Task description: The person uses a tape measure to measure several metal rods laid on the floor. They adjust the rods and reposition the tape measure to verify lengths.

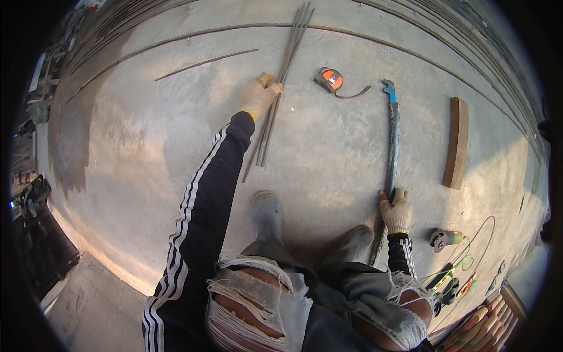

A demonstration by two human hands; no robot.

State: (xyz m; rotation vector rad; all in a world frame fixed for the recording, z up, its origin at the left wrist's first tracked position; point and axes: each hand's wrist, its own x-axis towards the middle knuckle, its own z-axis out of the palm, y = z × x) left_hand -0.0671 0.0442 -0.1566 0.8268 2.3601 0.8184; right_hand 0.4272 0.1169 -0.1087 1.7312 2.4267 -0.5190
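Note:
My left hand (258, 97), in a pale knit glove, is closed round a bundle of thin steel rods (269, 126). The rods slant from upper right to lower left, with uneven ends fanned apart. Nearer my body, my right hand (397, 212), gloved with thumb bare, is wrapped round the lower shaft of a long rebar bending bar (394, 135). The bar has a blue neck and a hooked jaw at its far end. An orange and black tape measure (329, 80) lies between the rods and the bar, its tape end pulled out a little.
A short rod (205, 64) lies left of the bundle. Long rods (229, 29) curve across the far floor. A wooden block (455, 144) lies at the right, with an angle grinder (444, 239) and green cord below it. My boots stand between my hands.

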